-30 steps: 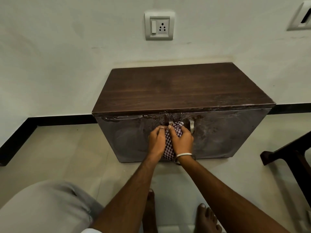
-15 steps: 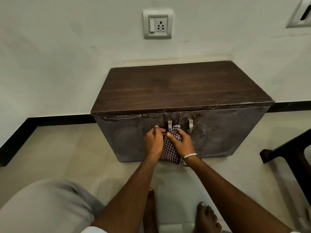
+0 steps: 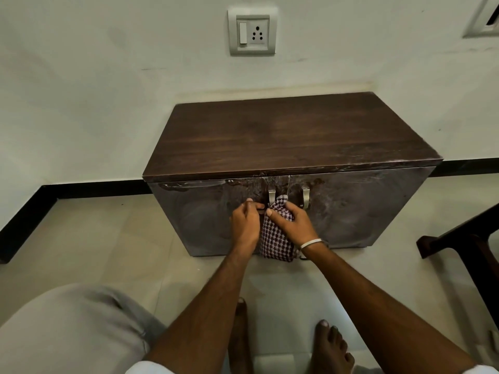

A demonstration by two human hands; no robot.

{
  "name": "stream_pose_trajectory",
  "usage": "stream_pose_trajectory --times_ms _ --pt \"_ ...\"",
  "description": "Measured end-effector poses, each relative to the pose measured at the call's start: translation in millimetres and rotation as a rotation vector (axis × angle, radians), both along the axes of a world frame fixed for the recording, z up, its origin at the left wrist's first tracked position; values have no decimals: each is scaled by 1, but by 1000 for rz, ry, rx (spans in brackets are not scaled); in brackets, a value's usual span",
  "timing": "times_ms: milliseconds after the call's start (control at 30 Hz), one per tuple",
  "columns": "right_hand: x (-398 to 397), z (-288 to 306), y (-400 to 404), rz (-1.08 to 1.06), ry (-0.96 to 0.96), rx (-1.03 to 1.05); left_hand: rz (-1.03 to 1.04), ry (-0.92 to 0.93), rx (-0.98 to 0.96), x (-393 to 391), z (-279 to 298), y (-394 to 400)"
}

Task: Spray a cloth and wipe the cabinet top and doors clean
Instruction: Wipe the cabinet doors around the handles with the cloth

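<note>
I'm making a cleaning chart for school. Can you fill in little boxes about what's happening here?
cloth: checkered cloth, held against the cabinet front
left hand: left hand pinches the cloth's edge
right hand: right hand grips the cloth
cabinet doors: cabinet doors shut, streaky
handles: two metal handles
cabinet top: cabinet top dark wood

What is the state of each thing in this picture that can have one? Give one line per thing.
Cabinet doors: both closed, streaked with smears.
Cabinet top: bare, nothing on it.
Checked cloth: bunched, hanging in front of the doors below the handles.
Left hand: fingers curled at the cloth's edge beside the left handle.
Right hand: grips the cloth.
Wall socket: nothing plugged in.
</note>
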State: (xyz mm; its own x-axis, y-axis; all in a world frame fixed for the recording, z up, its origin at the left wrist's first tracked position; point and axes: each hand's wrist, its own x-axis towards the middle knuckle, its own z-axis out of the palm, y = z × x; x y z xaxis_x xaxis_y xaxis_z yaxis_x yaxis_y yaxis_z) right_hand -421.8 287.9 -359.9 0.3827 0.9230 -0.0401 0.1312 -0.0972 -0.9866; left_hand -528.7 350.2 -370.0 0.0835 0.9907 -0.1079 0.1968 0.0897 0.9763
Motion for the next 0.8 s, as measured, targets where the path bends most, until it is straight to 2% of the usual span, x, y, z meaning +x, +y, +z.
stream_pose_trajectory --times_ms 333,600,700,800 --pt "-5 9 6 -125 -24 78 -34 -3 -30 -2 9 2" --pt "-5 3 3 -73 -64 9 -40 11 -4 -4 7 3" --pt "-2 11 5 -85 -4 8 -34 10 -16 -3 8 3" --pt "-2 17 8 -122 156 -6 -21 21 -28 -2 8 3"
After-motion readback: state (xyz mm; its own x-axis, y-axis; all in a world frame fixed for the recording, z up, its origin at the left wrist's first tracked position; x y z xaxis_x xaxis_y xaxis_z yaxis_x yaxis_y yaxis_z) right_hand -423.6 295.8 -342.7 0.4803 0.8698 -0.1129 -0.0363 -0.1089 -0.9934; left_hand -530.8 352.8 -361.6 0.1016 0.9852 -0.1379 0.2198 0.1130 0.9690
